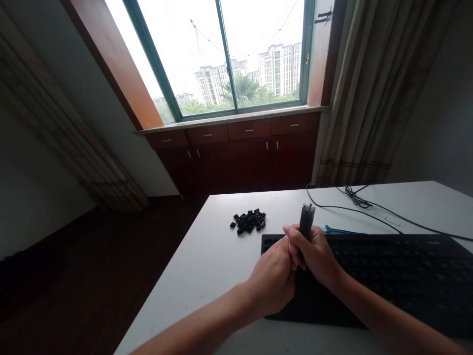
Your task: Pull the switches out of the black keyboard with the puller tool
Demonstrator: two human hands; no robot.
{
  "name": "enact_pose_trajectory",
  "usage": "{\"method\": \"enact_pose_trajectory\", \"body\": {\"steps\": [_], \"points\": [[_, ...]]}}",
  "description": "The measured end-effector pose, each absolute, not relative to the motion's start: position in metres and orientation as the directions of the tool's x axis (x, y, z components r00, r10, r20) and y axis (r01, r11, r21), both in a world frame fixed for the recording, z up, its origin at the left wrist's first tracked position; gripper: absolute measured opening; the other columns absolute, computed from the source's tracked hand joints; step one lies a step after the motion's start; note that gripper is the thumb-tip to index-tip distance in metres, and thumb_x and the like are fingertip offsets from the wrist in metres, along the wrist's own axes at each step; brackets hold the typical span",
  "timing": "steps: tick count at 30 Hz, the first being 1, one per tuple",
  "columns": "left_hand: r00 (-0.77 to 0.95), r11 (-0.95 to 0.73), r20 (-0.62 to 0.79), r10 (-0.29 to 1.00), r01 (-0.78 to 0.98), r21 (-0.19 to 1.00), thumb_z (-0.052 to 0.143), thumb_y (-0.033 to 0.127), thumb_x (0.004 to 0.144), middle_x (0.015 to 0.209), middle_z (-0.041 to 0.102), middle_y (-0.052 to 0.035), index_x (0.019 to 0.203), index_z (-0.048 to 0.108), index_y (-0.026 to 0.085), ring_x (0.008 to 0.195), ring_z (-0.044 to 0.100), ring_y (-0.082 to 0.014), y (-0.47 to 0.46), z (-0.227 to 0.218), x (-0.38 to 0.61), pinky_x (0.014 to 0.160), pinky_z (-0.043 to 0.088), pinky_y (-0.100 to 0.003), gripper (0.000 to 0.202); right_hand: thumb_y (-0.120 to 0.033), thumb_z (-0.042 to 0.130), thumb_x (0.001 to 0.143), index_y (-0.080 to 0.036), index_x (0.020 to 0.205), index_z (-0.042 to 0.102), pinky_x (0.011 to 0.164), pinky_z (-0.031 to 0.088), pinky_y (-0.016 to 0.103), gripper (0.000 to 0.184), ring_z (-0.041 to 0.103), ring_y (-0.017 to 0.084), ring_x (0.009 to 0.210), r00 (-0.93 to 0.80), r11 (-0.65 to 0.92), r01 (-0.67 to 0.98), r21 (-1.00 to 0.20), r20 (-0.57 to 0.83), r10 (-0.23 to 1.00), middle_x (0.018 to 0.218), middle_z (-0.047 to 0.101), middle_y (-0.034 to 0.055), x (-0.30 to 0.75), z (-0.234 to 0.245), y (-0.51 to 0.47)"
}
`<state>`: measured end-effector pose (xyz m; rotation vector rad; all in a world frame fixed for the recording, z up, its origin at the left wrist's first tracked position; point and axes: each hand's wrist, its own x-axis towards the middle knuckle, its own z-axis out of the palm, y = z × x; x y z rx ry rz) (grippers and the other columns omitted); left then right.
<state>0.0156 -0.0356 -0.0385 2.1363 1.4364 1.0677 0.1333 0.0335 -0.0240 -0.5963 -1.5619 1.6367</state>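
My right hand [314, 254] is wrapped round a dark grey keycap puller tool [306, 220], holding it upright over the left end of a black keyboard [399, 276]. My left hand [273, 281] is closed and pressed against the right hand's fingers, low on the tool; what it grips is hidden. A small pile of loose black keycaps [249, 220] lies on the white table [207, 266], to the left of and beyond the hands.
A blue brush [342, 230] lies just behind the keyboard. Black cables [354, 199] run across the table's far right. The table's left edge drops to a dark wooden floor. Wooden cabinets [244, 148] stand beneath a window, with a curtain [373, 98] at right.
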Motion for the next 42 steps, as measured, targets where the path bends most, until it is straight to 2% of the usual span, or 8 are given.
{"method": "enact_pose_trajectory", "body": {"steps": [5,10,13,16,18,26,37,42], "points": [[0.12,-0.36,0.378,0.918,0.652,0.668,0.044,0.002,0.077,0.091,0.055,-0.0051,0.088,0.036,0.022,0.081,0.052,-0.0196,-0.035,-0.037,0.024,0.082,0.048,-0.035,0.024,-0.05,0.059,0.092,-0.02,0.044,0.046,0.036,0.027,0.022,0.058,0.037,0.008,0.032,-0.583,0.059,-0.152,-0.987,0.138,0.801,0.035,0.044,-0.0034,0.131,-0.021,0.038],[0.115,-0.404,0.44,0.891,0.644,0.65,0.048,0.002,0.075,0.094,0.057,-0.008,0.094,0.041,0.02,0.085,0.055,-0.0216,-0.035,-0.044,0.027,0.083,0.051,-0.036,0.027,-0.055,0.065,0.086,-0.023,0.044,0.04,0.036,0.029,0.024,0.058,0.037,0.01,0.031,-0.391,0.028,-0.098,-0.995,0.064,0.918,0.033,0.038,-0.0049,0.122,-0.025,0.032],[0.152,-0.456,0.471,0.869,0.614,0.644,0.049,0.002,0.077,0.109,0.059,-0.0122,0.112,0.045,0.017,0.101,0.058,-0.0253,-0.036,-0.046,0.026,0.096,0.051,-0.04,0.038,-0.056,0.065,0.085,-0.023,0.048,0.039,0.038,0.031,0.025,0.056,0.037,0.01,0.036,-0.287,0.094,-0.115,-0.989,0.124,0.95,0.039,0.038,-0.0055,0.12,-0.031,0.028],[0.179,-0.5,0.499,0.848,0.584,0.64,0.05,0.001,0.079,0.128,0.056,-0.0146,0.14,0.034,0.017,0.119,0.056,-0.0276,-0.037,-0.045,0.026,0.107,0.047,-0.042,0.065,-0.057,0.061,0.088,-0.023,0.051,0.038,0.042,0.032,0.026,0.055,0.036,0.01,0.04,-0.25,0.176,-0.11,-0.978,0.199,0.948,0.043,0.037,-0.0054,0.122,-0.035,0.026],[0.194,-0.519,0.512,0.837,0.577,0.63,0.051,0.001,0.08,0.134,0.054,-0.0143,0.147,0.026,0.019,0.126,0.053,-0.0278,-0.037,-0.045,0.026,0.111,0.044,-0.041,0.074,-0.056,0.06,0.089,-0.023,0.053,0.039,0.043,0.033,0.026,0.054,0.036,0.011,0.042,-0.243,0.196,-0.107,-0.975,0.217,0.945,0.044,0.037,-0.0053,0.123,-0.036,0.026],[0.205,-0.507,0.492,0.846,0.596,0.623,0.051,0.003,0.079,0.122,0.058,-0.0145,0.143,0.033,0.016,0.115,0.058,-0.0279,-0.038,-0.047,0.025,0.11,0.047,-0.044,0.067,-0.054,0.059,0.091,-0.023,0.054,0.04,0.044,0.034,0.026,0.052,0.038,0.011,0.043,-0.256,0.23,-0.132,-0.964,0.257,0.932,0.045,0.039,-0.0048,0.125,-0.037,0.025],[0.24,-0.534,0.498,0.833,0.582,0.614,0.049,0.002,0.08,0.139,0.051,-0.0172,0.153,0.017,0.015,0.131,0.051,-0.0282,-0.039,-0.043,0.025,0.117,0.042,-0.044,0.081,-0.054,0.057,0.092,-0.023,0.053,0.039,0.044,0.032,0.026,0.054,0.035,0.01,0.042,-0.233,0.275,-0.119,-0.954,0.296,0.926,0.044,0.038,-0.0052,0.127,-0.035,0.022],[0.238,-0.546,0.509,0.827,0.555,0.627,0.046,0.001,0.082,0.138,0.052,-0.0153,0.15,0.021,0.017,0.131,0.052,-0.0261,-0.04,-0.041,0.026,0.116,0.043,-0.042,0.074,-0.053,0.057,0.093,-0.022,0.053,0.04,0.044,0.032,0.026,0.053,0.036,0.01,0.043,-0.234,0.282,-0.112,-0.953,0.301,0.924,0.044,0.038,-0.0052,0.128,-0.036,0.022]]}}
